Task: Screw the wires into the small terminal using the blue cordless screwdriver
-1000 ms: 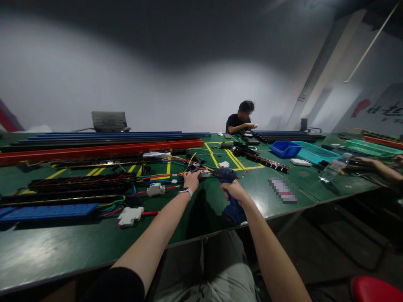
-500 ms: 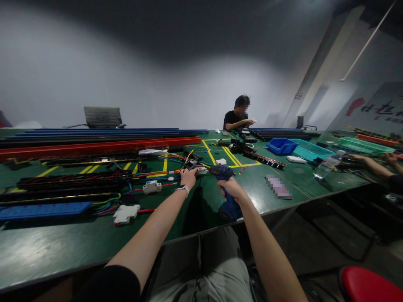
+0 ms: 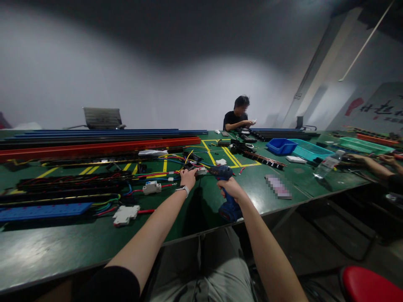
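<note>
My right hand (image 3: 232, 188) is wrapped around the grip of a blue cordless drill (image 3: 229, 210), whose nose points left. In front of its tip sits a small white circuit breaker (image 3: 201, 171), held by the closed fingers of my left hand (image 3: 188, 178). Whether the bit touches the breaker I cannot tell. Coloured wires (image 3: 157, 173) run left from my left hand into long black strips (image 3: 75, 181). Two more white breakers, one with a blue switch (image 3: 152, 187) and one nearer me (image 3: 126, 215), lie on the green table (image 3: 201, 209) with red wires attached.
A blue socket strip (image 3: 47, 210) and a long red rail (image 3: 94, 147) lie on the left. To the right are a phone (image 3: 278, 187), a blue bin (image 3: 281, 146), a teal tray (image 3: 310, 151) and a bottle (image 3: 329, 165). A co-worker (image 3: 237, 115) sits opposite; another person's hands (image 3: 365, 161) work at right.
</note>
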The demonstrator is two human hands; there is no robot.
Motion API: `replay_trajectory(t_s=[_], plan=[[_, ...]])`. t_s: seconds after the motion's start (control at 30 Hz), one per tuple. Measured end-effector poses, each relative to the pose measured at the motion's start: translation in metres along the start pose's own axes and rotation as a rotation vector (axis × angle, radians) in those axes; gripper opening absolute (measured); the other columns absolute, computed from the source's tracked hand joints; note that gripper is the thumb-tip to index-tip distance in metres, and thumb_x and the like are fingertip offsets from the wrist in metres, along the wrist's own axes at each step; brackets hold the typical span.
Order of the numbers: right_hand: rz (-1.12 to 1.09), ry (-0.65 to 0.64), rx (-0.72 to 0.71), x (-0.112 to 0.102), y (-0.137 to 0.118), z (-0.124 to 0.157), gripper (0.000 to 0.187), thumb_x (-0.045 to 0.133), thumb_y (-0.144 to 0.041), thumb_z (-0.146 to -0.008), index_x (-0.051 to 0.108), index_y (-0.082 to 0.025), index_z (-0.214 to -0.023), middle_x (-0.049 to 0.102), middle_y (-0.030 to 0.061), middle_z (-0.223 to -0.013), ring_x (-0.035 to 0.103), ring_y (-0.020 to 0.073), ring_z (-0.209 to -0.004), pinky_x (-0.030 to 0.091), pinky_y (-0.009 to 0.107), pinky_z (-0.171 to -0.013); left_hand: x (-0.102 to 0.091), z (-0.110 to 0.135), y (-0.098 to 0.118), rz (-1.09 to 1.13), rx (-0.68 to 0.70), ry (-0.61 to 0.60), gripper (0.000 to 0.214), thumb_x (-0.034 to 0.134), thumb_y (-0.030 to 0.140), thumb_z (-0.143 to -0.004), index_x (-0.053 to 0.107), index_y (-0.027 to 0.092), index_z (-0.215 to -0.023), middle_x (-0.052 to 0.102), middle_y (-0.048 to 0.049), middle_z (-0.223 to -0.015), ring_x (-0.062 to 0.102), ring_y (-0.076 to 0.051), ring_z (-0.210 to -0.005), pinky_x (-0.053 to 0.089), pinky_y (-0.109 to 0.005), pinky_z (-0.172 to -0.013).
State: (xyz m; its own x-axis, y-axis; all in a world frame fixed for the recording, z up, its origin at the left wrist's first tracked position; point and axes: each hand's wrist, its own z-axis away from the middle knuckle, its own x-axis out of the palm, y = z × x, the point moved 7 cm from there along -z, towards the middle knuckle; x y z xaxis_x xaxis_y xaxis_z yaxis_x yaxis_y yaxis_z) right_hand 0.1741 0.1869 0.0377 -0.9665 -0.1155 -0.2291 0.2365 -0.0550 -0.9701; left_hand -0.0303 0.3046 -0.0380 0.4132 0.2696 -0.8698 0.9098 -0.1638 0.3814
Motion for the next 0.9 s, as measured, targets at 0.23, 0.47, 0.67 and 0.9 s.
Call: replay_trajectory(t_s=[0.23,0.47,0.67,0.9], plan=[[-0.009,-0.012,0.007,0.001,0.0011,-0.0004,0.014,0.059,-0.022,-0.067,0.046,-0.021,-0.064,0.043,-0.006,-0.044,0.045,0.0113,-0.037,0.036,0.022,-0.035,0.0027,-0.0021,-0.0025,-0.012,-0.011,-0.004,0.054,0.041,0.012,-0.087,0.06,0.035,-0.133,0.069,-0.0069,-0.115,0.047,-0.027,-0.11,0.021,-0.044,-0.102],[-0.011,0.0,0.016,0.0009,-0.0021,0.0028,0.012,0.059,-0.022,-0.068,0.047,-0.02,-0.065,0.042,-0.0058,-0.043,0.045,0.011,-0.036,0.035,0.022,-0.036,0.0028,-0.0006,-0.0019,-0.033,-0.001,0.015,0.056,0.039,0.01,-0.087,0.06,0.036,-0.132,0.069,-0.0053,-0.115,0.046,-0.025,-0.108,0.021,-0.043,-0.103],[0.0,0.004,0.004,0.0009,-0.0028,0.0036,0.013,0.059,-0.022,-0.066,0.046,-0.02,-0.063,0.043,-0.0061,-0.043,0.045,0.0106,-0.036,0.035,0.021,-0.036,0.0014,0.0008,-0.0022,-0.003,0.004,0.028,0.055,0.039,0.012,-0.088,0.06,0.035,-0.133,0.069,-0.0069,-0.114,0.046,-0.026,-0.108,0.022,-0.044,-0.103],[0.016,-0.003,0.004,0.0002,-0.0006,0.0012,0.013,0.058,-0.023,-0.067,0.046,-0.021,-0.062,0.043,-0.0054,-0.041,0.045,0.0108,-0.036,0.035,0.021,-0.037,0.0028,-0.0008,-0.0027,-0.003,0.007,0.025,0.055,0.038,0.011,-0.088,0.06,0.035,-0.133,0.069,-0.0074,-0.114,0.048,-0.026,-0.108,0.021,-0.044,-0.103]])
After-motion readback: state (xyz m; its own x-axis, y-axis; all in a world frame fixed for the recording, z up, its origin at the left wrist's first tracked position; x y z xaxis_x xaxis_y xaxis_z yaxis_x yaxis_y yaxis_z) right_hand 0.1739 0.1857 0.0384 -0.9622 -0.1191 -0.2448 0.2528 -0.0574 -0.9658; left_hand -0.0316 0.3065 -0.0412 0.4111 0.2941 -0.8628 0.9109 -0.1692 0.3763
